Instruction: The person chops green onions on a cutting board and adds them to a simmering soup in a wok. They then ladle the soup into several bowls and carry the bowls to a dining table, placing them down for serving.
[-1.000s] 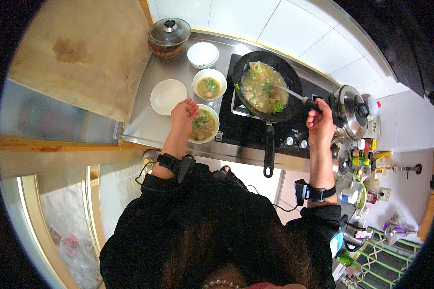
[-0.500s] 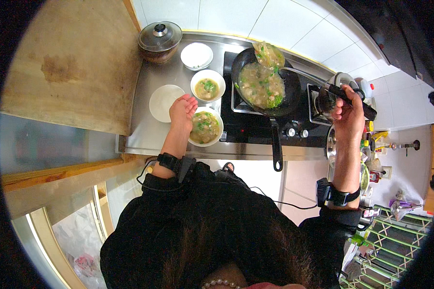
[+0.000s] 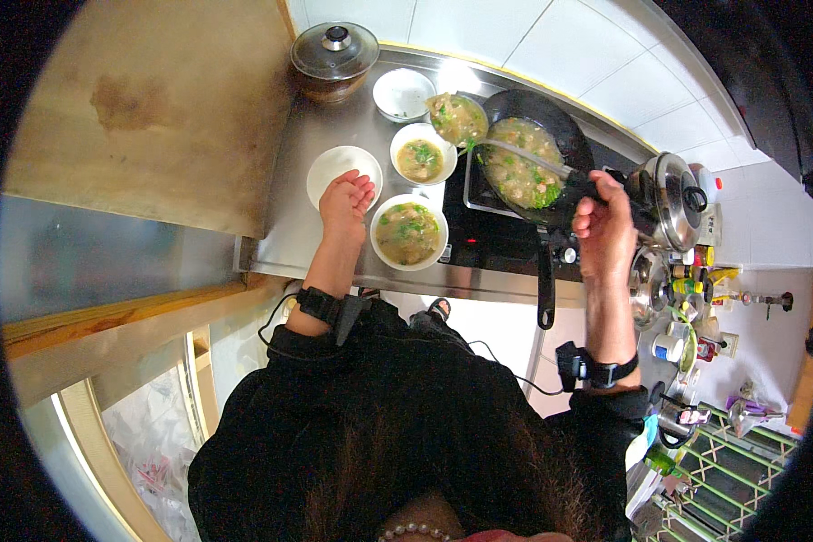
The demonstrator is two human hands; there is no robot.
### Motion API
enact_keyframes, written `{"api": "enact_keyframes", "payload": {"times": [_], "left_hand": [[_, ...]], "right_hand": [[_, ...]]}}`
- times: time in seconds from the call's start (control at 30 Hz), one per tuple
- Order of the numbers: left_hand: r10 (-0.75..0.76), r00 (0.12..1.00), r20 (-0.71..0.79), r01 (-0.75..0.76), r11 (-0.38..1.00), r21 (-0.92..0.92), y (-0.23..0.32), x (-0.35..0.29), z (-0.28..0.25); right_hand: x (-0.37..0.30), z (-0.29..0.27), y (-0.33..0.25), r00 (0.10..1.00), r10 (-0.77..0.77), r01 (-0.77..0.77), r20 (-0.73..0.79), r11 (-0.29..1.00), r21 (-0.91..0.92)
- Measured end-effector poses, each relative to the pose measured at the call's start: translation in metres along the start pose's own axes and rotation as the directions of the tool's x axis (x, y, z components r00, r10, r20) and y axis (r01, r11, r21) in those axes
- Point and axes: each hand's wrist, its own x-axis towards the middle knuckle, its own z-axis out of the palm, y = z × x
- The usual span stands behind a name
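Observation:
My right hand (image 3: pixel 605 230) is closed around the dark handle of a ladle (image 3: pixel 537 161). Its scoop is full of thick soup (image 3: pixel 458 117) with green bits and hangs past the wok's left rim, close to a white bowl of soup (image 3: pixel 422 156). More of the same soup lies in the black wok (image 3: pixel 576 135) on the stove. My left hand (image 3: pixel 343 210), loosely curled with nothing in it, hovers over the edge of an empty white bowl (image 3: pixel 327 170). Just to its right stands a fuller bowl of soup (image 3: pixel 409 233).
Behind the soup bowls is another white bowl (image 3: pixel 403 94). A lidded pot (image 3: pixel 334 59) occupies the counter's far left corner. Right of the wok stands a steel lidded pot (image 3: pixel 673 203). The wok's handle (image 3: pixel 546 285) juts over the counter's front edge.
My right hand has carried the loaded ladle left, from above the wok to beside the bowls. My left hand stays near the bowls. The whole view has shifted somewhat.

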Motion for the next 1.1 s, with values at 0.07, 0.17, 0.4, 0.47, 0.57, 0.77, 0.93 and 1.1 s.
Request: {"api": "enact_keyframes", "payload": {"times": [0.07,0.17,0.4,0.47,0.57,0.77,0.93,1.1], "left_hand": [[0.014,1.000,0.018,-0.014,0.999,0.029,0.001,0.003,-0.009],[0.003,1.000,0.005,-0.003,0.999,0.041,0.004,0.002,-0.015],[-0.021,1.000,0.015,0.021,1.000,0.010,0.008,-0.005,-0.020],[-0.029,0.999,0.020,0.028,0.999,0.022,0.007,-0.006,-0.020],[-0.051,0.999,0.011,0.051,0.999,0.005,0.001,-0.005,-0.019],[-0.055,0.998,0.016,0.055,0.998,0.018,-0.002,-0.009,-0.006],[-0.016,1.000,0.008,0.016,0.999,0.029,-0.004,-0.024,0.005],[0.012,0.998,0.054,-0.013,1.000,0.026,-0.016,-0.035,0.018]], "right_hand": [[0.006,0.007,0.030,1.000,-0.020,0.020,0.008,1.000,-0.023],[0.002,0.027,0.063,1.000,-0.030,0.029,-0.007,0.993,-0.111],[-0.006,0.040,0.129,0.542,-0.580,0.839,0.608,0.334,-0.429],[-0.018,0.026,0.128,0.484,-0.385,0.874,0.786,0.187,-0.448],[-0.031,0.021,0.125,0.317,-0.274,0.907,0.908,-0.193,-0.375],[-0.032,0.018,0.121,0.687,-0.500,0.726,0.528,0.501,-0.470],[-0.026,-0.007,0.078,0.988,-0.152,0.152,-0.002,0.988,-0.040],[0.004,-0.074,0.067,0.959,-0.253,0.244,-0.128,0.966,-0.082]]}}
